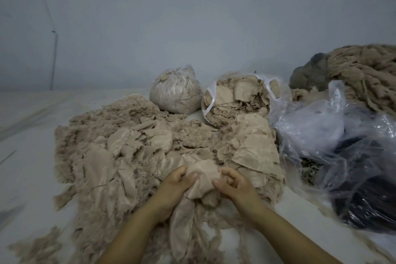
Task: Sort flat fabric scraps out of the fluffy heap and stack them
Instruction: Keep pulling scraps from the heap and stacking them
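A wide fluffy heap [90, 135] of beige fibre sprawls over the left and middle of the pale worktop [25, 156], with smooth flat pieces mixed through it and loose tufts trailing toward the near edge. At the heap's near side, the left hand [179, 182] has its fingers curled round one edge of a flat fabric scrap [203, 174]. The scrap is bunched up between both hands, its lower part hanging down between the forearms. The right hand [233, 181] grips the scrap's other edge, fingers folded in over the cloth.

Behind the heap, by the grey wall, a tied clear bag [174, 92] stuffed with fluff stands upright. Just right of it an open bag [237, 98] lies on its side, spilling fluff and flat pieces. In front of that bag a stack of flat scraps [255, 148] lies against the heap's right edge. Further right sits crumpled clear plastic [321, 126] over dark material, and beyond it a mound of thick beige strands [364, 75].
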